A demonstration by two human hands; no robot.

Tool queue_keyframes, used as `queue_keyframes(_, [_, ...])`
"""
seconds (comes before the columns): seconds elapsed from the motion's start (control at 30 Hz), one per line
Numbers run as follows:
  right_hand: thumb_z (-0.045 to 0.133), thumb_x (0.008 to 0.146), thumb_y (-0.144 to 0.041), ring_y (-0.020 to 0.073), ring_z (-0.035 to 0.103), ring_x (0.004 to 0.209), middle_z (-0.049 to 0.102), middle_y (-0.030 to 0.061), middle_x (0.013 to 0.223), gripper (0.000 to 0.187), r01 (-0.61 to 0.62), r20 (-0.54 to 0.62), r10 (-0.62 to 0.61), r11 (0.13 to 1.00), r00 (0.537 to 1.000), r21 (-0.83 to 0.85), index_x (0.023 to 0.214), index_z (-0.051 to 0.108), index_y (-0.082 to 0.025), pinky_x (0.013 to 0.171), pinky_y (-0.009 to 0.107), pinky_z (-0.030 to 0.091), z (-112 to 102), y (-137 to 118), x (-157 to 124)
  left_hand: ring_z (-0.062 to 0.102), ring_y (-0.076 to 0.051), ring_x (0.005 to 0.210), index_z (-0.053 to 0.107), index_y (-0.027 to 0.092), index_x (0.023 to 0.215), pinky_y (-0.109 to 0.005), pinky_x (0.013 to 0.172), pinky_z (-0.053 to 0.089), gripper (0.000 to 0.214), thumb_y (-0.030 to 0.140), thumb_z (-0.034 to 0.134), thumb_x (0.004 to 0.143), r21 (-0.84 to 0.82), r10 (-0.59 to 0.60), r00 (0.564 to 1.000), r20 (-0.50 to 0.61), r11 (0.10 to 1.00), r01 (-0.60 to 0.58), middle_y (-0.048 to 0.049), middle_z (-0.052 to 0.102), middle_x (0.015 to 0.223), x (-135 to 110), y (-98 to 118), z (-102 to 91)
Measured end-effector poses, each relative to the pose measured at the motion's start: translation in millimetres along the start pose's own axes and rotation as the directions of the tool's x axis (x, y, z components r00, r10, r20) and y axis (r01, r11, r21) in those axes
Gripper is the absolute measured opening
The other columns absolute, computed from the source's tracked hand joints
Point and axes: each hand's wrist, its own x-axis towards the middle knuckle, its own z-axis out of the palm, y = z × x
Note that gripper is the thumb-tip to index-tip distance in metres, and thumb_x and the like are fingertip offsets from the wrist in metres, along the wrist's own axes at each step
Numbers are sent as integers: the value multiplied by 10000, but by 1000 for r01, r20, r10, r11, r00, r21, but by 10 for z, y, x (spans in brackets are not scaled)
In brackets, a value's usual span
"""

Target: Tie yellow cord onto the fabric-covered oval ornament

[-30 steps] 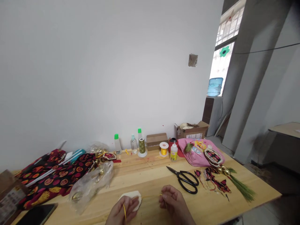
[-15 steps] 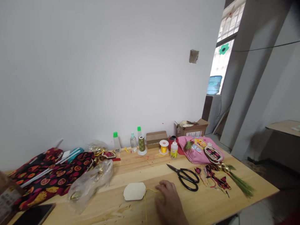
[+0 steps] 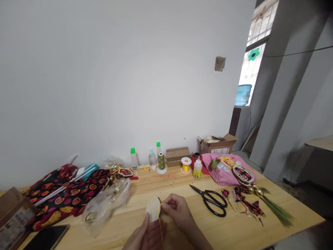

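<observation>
A pale, flat plaque with rounded ends [image 3: 152, 209] is raised off the table and tilted. My left hand [image 3: 148, 233] grips it from below, thumb on its pale face and fingers behind. At its right edge, my right hand [image 3: 178, 211] pinches a thin yellow cord [image 3: 160, 225] between thumb and fingertips. One length of the cord hangs down in front of my left fingers. Just where the cord meets the plaque is partly covered by my fingertips. To the right lie black-handled scissors [image 3: 210, 201], touched by neither hand.
Along the wall stand green-capped bottles [image 3: 134, 159], an olive thread spool [image 3: 161, 162], a yellow cord spool [image 3: 186, 166] and a glue bottle [image 3: 197, 169]. Patterned dark fabric [image 3: 70, 198], a plastic bag [image 3: 104, 208] and a phone [image 3: 47, 238] lie left. A pink bag [image 3: 218, 177] and fabric scraps [image 3: 244, 201] lie right.
The plaque lay flat on the table and is now lifted and tilted in my left hand, which has come into view. My right hand has moved to the cord at its edge. The view has shifted slightly.
</observation>
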Motion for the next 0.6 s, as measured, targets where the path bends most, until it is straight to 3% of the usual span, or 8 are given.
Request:
queue_keyframes(0.03, [547,670,-258,128,558,566,585,10,578,128,18,-2,-18,999,1000,39,619,523,-143,558,242,429,2,-59,6,498,-290,1054,618,51,928,-391,931,335,561,517,580,618,-45,1,998,60,999,1,-213,608,1036,61,23,96])
queue_keyframes(0.1, [593,640,-269,129,551,577,586,10,600,136,60,-15,-59,994,998,94,608,548,-145,575,246,426,-15,-194,34,536,-236,1014,597,121,963,-365,888,386,384,416,513,730,-118,122,987,103,987,-110,-140,635,1013,163,116,315])
queue_keyframes(0.17, [622,620,-279,129,539,582,577,3,599,147,99,-33,-96,986,995,136,584,558,-152,589,248,421,-53,-347,88,594,-205,913,609,105,879,-320,818,439,237,284,489,779,-45,205,978,38,978,-204,-127,670,907,229,278,546])
queue_keyframes(0.23, [632,617,-308,125,530,581,566,-1,606,171,122,-53,-115,975,992,185,607,558,-154,599,251,419,-90,-515,155,628,-172,794,604,98,835,-267,708,483,161,190,482,785,10,364,931,14,931,-364,-107,683,827,272,494,765])
queue_keyframes(0.3, [609,647,-346,112,533,611,566,-4,682,217,131,-57,-121,959,991,250,749,558,-162,636,253,418,-115,-685,210,630,-120,651,598,106,823,-195,580,484,124,154,493,778,7,458,889,27,889,-458,-68,685,763,304,731,956])
queue_keyframes(0.37, [547,715,-366,83,517,579,552,-15,706,281,78,44,-101,927,994,366,925,524,-182,645,255,415,-144,-832,232,612,-111,549,593,96,808,-184,471,464,101,152,526,757,14,526,849,39,850,-527,-68,678,732,327,975,1111])
queue_keyframes(0.5, [482,789,-338,20,301,406,386,-72,526,252,-115,362,-86,859,928,499,925,562,-140,487,173,324,-347,-958,224,624,-114,659,563,110,738,-214,588,498,136,165,458,805,-35,687,727,2,727,-686,-46,665,714,298,1482,1263])
queue_keyframes(0.6, [519,772,-334,25,233,417,300,-82,505,241,-67,315,-78,903,946,425,849,595,-119,423,155,221,-645,-903,258,585,-53,544,539,102,733,-184,603,501,196,137,380,842,-90,743,668,-33,664,-743,-11,639,645,185,1863,1215])
